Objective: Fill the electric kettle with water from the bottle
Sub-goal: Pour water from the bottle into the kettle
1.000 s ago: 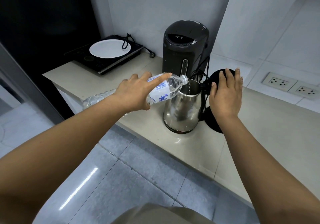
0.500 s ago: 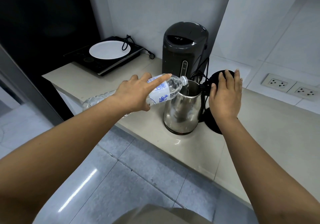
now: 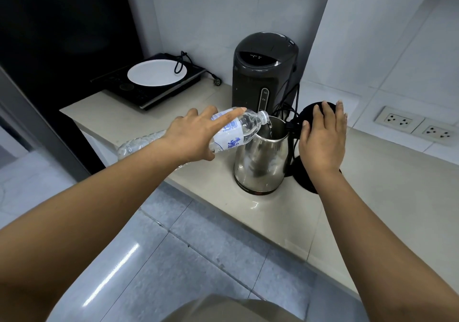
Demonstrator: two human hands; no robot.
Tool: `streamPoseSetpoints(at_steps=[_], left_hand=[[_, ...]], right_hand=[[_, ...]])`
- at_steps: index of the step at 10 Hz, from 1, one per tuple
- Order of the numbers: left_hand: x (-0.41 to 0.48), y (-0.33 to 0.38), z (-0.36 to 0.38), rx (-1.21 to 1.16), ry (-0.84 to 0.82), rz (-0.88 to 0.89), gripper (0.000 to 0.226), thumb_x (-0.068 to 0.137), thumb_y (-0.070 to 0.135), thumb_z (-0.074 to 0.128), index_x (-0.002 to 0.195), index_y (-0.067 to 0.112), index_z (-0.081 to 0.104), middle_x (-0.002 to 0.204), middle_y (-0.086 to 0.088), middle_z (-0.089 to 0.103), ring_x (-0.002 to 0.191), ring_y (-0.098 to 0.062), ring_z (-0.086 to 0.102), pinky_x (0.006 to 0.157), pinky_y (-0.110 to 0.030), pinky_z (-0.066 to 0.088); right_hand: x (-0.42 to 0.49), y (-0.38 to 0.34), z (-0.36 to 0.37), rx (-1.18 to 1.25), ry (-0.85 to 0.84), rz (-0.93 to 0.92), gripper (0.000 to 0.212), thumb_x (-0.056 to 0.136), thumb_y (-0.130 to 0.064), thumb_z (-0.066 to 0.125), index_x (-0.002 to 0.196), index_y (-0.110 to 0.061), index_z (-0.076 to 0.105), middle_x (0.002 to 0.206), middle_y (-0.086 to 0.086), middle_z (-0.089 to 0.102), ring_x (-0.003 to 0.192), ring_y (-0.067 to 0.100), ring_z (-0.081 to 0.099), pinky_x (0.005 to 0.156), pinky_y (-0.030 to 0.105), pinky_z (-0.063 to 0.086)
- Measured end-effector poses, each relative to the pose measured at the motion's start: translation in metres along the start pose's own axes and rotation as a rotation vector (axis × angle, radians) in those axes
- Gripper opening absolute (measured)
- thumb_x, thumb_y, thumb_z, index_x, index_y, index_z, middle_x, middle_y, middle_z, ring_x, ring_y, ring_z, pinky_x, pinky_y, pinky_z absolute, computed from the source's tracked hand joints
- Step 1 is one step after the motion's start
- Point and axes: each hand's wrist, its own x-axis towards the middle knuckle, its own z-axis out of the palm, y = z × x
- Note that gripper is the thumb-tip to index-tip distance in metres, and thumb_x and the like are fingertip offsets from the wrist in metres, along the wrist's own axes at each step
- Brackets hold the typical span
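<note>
A steel electric kettle (image 3: pixel 260 162) stands on the beige counter (image 3: pixel 372 197) with its black lid (image 3: pixel 320 109) swung open to the right. My right hand (image 3: pixel 323 142) rests flat against that lid, fingers spread, covering the handle. My left hand (image 3: pixel 196 135) grips a clear plastic water bottle (image 3: pixel 238 130) with a white and blue label, tipped nearly level. Its uncapped mouth sits over the kettle's rim and a thin stream of water falls inside.
A tall dark thermo pot (image 3: pixel 264 73) stands right behind the kettle, with black cords beside it. An induction hob with a white plate (image 3: pixel 157 73) lies at the back left. Two wall sockets (image 3: pixel 417 127) are on the right. The counter edge runs just in front of the kettle.
Hardly anything has moved: the bottle stays tipped over the kettle mouth and water keeps running. My right hand stays on the open lid.
</note>
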Motion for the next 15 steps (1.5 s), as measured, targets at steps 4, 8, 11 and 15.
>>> streamPoseSetpoints(at_steps=[4, 8, 11, 15], left_hand=[[0.0009, -0.001, -0.0012, 0.003, 0.0, 0.002, 0.12, 0.071, 0.039, 0.08, 0.144, 0.057, -0.015, 0.137, -0.001, 0.038, 0.11, -0.031, 0.047, 0.075, -0.041, 0.046], [0.0036, -0.0014, -0.0006, 0.006, 0.009, 0.002, 0.12, 0.07, 0.04, 0.079, 0.144, 0.058, -0.014, 0.134, 0.0, 0.04, 0.107, -0.03, 0.049, 0.072, -0.039, 0.044], [0.0035, -0.0017, -0.0014, 0.009, 0.0, -0.007, 0.118, 0.072, 0.039, 0.078, 0.143, 0.058, -0.014, 0.136, 0.002, 0.038, 0.11, -0.029, 0.047, 0.07, -0.037, 0.04], [0.0051, -0.0023, -0.0011, 0.006, -0.001, 0.008, 0.121, 0.071, 0.04, 0.08, 0.143, 0.057, -0.016, 0.136, -0.001, 0.038, 0.11, -0.031, 0.047, 0.071, -0.039, 0.043]], right_hand=[[0.0, -0.0011, 0.0001, 0.011, 0.005, 0.006, 0.048, 0.1, -0.028, 0.036, 0.139, -0.001, 0.047, 0.15, 0.013, 0.04, 0.148, 0.03, 0.018, 0.122, 0.042, 0.011], [0.0001, -0.0011, 0.0008, 0.01, 0.014, 0.011, 0.048, 0.101, -0.028, 0.036, 0.139, -0.001, 0.047, 0.149, 0.013, 0.041, 0.148, 0.03, 0.018, 0.122, 0.043, 0.012], [-0.0002, -0.0026, 0.001, 0.009, 0.021, 0.013, 0.048, 0.1, -0.028, 0.036, 0.138, -0.001, 0.047, 0.149, 0.013, 0.041, 0.147, 0.031, 0.019, 0.123, 0.041, 0.009], [-0.0002, -0.0021, 0.0009, -0.009, 0.02, 0.006, 0.048, 0.1, -0.028, 0.036, 0.138, -0.001, 0.047, 0.149, 0.013, 0.041, 0.147, 0.031, 0.019, 0.123, 0.04, 0.008]])
